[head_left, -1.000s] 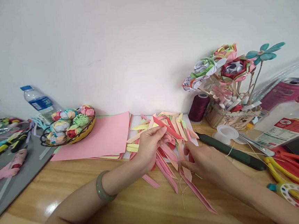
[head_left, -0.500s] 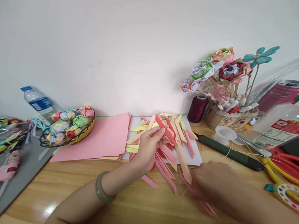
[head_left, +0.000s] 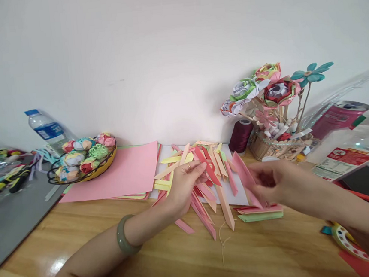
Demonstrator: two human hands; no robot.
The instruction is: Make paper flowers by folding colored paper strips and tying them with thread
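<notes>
My left hand (head_left: 186,183), with a ring and a green bangle at the wrist, pinches a red folded paper strip (head_left: 207,166) over the heap. Further right, my right hand (head_left: 270,182) grips a pink folded paper strip (head_left: 246,178), raised and tilted. Between and beneath them, many pink, peach and yellow folded strips (head_left: 226,208) lie across a white sheet (head_left: 241,196). Under my right hand a small stack of folded strips (head_left: 260,215), green at the bottom, rests on the table. A thin loose thread (head_left: 222,243) lies near the front.
Pink paper sheets (head_left: 126,173) and a basket of paper flowers (head_left: 86,160) lie left, by a bottle (head_left: 46,129). At right are a dark red thread spool (head_left: 240,136), a pot of flowers (head_left: 269,148), a plastic container (head_left: 344,154) and a yellow ring-shaped tool (head_left: 350,242).
My right hand has risen from the table front to the right of the heap, lifting the pink strip. The small stack now shows beneath it. My left hand has barely moved.
</notes>
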